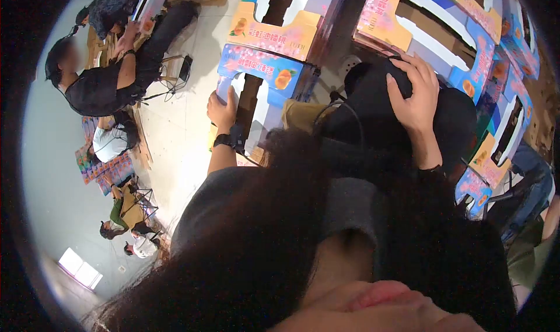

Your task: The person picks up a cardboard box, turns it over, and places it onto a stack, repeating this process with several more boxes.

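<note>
My left hand (pixel 221 109) is at the near left side of a blue printed carton (pixel 256 64), its thumb on the wall and its fingers wrapped round the outer side. Cut-out openings show the carton's brown inside. Just beyond it is a carton with a yellow-orange printed panel (pixel 274 32). My right hand (pixel 415 93) lies palm down on my black-clad knee (pixel 373 93), fingers a little apart, holding nothing. Beside that hand stands a stack of printed cartons (pixel 382 14).
More printed cartons (pixel 490 163) stand at the right, near a person's jeans (pixel 531 174). On the left, a seated person in black (pixel 99 87) handles a carton, with other people farther along the pale floor (pixel 184 122). Cables cross near my lap.
</note>
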`<control>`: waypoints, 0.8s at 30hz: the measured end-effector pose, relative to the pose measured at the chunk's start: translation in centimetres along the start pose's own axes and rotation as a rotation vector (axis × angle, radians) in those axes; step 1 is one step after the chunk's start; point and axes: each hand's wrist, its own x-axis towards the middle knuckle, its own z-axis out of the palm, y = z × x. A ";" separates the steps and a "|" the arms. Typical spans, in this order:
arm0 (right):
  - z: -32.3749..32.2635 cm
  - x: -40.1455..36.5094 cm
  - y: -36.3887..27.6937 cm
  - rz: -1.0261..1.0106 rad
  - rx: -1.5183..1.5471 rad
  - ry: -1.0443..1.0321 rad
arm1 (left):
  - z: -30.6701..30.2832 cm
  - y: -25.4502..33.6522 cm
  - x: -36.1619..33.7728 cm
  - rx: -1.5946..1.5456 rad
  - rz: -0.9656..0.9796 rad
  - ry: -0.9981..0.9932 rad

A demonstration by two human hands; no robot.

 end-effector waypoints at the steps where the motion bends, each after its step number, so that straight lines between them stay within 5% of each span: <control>1: 0.1 0.0 0.1 0.011 0.003 -0.006 | 0.0 0.0 0.0 -0.013 -0.013 -0.006; 9: 0.1 -0.1 0.6 0.022 -0.011 0.008 | 0.2 -1.8 0.3 -0.081 0.009 -0.085; 12: 0.0 -0.1 0.8 0.026 -0.013 0.012 | 0.7 -5.5 1.9 -0.377 -0.006 0.051; 14: 0.1 -0.2 0.8 0.012 -0.015 0.029 | -2.1 -7.9 2.2 -0.504 -0.227 0.153; 16: 0.1 -0.3 0.6 -0.018 -0.010 0.033 | -5.6 -9.5 0.7 -0.543 -0.251 0.357; 19: 0.3 -0.3 0.1 -0.034 -0.008 0.032 | -5.8 -16.3 -3.9 -0.382 -0.557 0.463; 22: 0.5 -0.7 -0.3 -0.045 0.003 0.048 | -2.7 -21.4 -10.0 -0.465 -1.194 0.266; 24: 0.5 -0.8 -0.3 -0.070 0.041 0.038 | 0.5 -22.5 -14.2 -0.659 -1.396 0.163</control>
